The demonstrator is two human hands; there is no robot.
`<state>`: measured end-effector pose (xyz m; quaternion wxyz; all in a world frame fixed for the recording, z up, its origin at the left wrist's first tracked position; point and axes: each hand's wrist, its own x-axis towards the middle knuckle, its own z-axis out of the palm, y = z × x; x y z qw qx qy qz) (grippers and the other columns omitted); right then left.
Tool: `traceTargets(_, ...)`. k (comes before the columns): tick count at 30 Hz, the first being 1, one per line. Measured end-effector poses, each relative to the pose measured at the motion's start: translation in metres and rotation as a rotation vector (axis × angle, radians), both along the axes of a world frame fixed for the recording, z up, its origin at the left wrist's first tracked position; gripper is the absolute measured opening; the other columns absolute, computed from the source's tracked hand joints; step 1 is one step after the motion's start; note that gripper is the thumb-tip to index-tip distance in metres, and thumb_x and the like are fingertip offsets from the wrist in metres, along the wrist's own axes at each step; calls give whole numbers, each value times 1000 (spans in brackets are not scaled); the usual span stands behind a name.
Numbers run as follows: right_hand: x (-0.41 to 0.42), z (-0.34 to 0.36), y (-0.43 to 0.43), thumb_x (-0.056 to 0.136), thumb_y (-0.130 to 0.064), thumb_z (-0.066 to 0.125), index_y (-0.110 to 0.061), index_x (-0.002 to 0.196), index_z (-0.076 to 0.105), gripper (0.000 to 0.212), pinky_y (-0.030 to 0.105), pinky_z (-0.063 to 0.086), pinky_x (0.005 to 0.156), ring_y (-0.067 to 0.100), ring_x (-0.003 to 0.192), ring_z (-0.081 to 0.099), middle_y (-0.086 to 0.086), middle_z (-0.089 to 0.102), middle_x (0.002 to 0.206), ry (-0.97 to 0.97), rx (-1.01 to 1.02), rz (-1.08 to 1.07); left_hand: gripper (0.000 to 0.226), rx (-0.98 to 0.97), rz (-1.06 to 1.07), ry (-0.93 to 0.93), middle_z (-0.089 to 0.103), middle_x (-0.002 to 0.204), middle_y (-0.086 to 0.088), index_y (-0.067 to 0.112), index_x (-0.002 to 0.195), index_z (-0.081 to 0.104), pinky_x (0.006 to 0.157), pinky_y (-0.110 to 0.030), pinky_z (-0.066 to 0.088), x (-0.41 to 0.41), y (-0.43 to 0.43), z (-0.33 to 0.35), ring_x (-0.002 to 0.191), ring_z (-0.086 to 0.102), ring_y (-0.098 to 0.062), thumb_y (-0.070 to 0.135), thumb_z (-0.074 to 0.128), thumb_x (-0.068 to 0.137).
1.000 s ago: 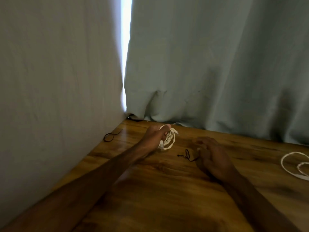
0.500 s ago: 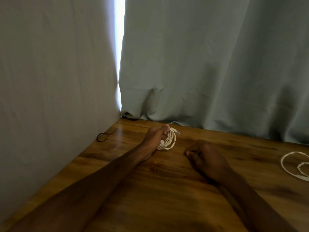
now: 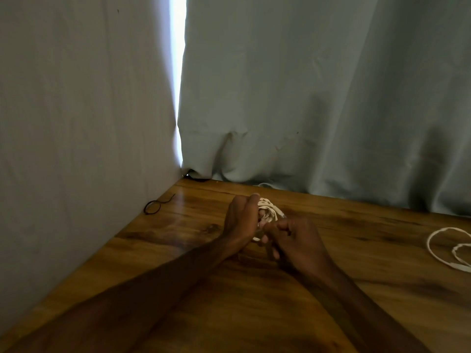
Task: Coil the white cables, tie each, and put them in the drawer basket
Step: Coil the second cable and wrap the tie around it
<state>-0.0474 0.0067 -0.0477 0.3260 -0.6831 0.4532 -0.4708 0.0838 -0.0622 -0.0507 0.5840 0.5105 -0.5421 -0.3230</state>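
My left hand (image 3: 242,220) grips a coiled white cable (image 3: 267,212) just above the wooden table (image 3: 254,301), near the back. My right hand (image 3: 295,240) is pressed against the coil's lower right side. Its fingers are curled and pinched together at the coil's edge. The black tie it closed over a moment ago is hidden inside them. A second white cable (image 3: 448,248) lies loose on the table at the far right, partly cut off by the frame edge. No drawer basket is in view.
Another black tie loop (image 3: 152,207) lies on the table beside the left wall. Grey curtains (image 3: 305,98) hang along the back edge of the table, with a bit of white cable (image 3: 265,185) showing under their hem.
My right hand closed over the black tie on the table, then moved left and up to the coil. The tie no longer lies on the table. My left hand stayed holding the coil.
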Motion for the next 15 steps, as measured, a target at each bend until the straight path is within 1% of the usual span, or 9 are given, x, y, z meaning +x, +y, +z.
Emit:
traceTargets(2, -1, -3, -2, 103, -23, 56, -6, 73, 75, 39, 26, 33, 44, 19, 39, 41, 9, 54, 49, 10, 119, -1, 50, -68, 6, -67, 70, 68, -8, 10, 68, 67, 69, -43, 54, -2, 6, 2, 69, 69, -26, 45, 45, 95)
traceTargets(4, 0, -2, -6, 101, -13, 50, -5, 75, 75, 37, 28, 29, 46, 18, 40, 36, 9, 48, 52, -37, 247, -18, 50, -99, 39, -141, 66, 59, -1, 13, 63, 64, 62, -34, 48, -2, 6, 2, 62, 65, -17, 40, 45, 101)
traceTargets(6, 0, 2, -8, 99, -8, 47, -5, 74, 75, 38, 31, 31, 50, 20, 46, 37, 10, 49, 57, -81, 328, -42, 52, -115, 89, -202, 59, 52, 6, 17, 57, 58, 59, -30, 38, -1, 6, 1, 57, 58, -8, 35, 47, 104)
traceTargets(8, -3, 8, -5, 99, -7, 48, -5, 78, 77, 36, 30, 35, 50, 20, 51, 44, 10, 58, 63, -111, 361, -8, 53, -132, 120, -246, 54, 52, 8, 20, 53, 51, 61, -31, 33, -1, 7, 0, 57, 54, -8, 32, 48, 105)
traceTargets(9, -5, 11, -3, 100, -7, 49, -6, 83, 78, 34, 28, 39, 49, 19, 54, 51, 11, 66, 68, -110, 365, 21, 53, -142, 126, -255, 52, 53, 8, 21, 53, 48, 62, -32, 34, -1, 8, -1, 58, 53, -11, 33, 49, 105)
traceTargets(10, -7, 12, -2, 101, -9, 51, -7, 89, 79, 30, 28, 45, 52, 18, 61, 60, 11, 73, 77, -98, 362, 52, 53, -158, 126, -269, 52, 54, 6, 21, 54, 47, 62, -34, 37, -1, 7, -2, 59, 53, -14, 33, 48, 105)
traceTargets(11, -8, 12, -1, 102, -12, 53, -8, 96, 79, 27, 29, 51, 59, 18, 71, 68, 11, 77, 85, -86, 362, 77, 53, -170, 117, -294, 55, 55, 4, 20, 55, 49, 63, -36, 42, 0, 7, -3, 60, 55, -16, 35, 47, 106)
traceTargets(13, -9, 11, 0, 102, -17, 57, -9, 101, 78, 23, 31, 55, 73, 19, 88, 75, 11, 80, 93, -106, 379, 95, 55, -182, 90, -340, 65, 60, 2, 17, 59, 60, 66, -36, 48, 0, 7, -3, 62, 62, -14, 39, 43, 106)
traceTargets(15, -7, 11, 0, 100, -20, 61, -8, 98, 79, 22, 31, 55, 74, 19, 88, 76, 12, 80, 93, -148, 405, 78, 58, -201, 77, -396, 66, 60, 3, 15, 62, 66, 62, -32, 46, -2, 9, -2, 60, 62, -10, 43, 41, 106)
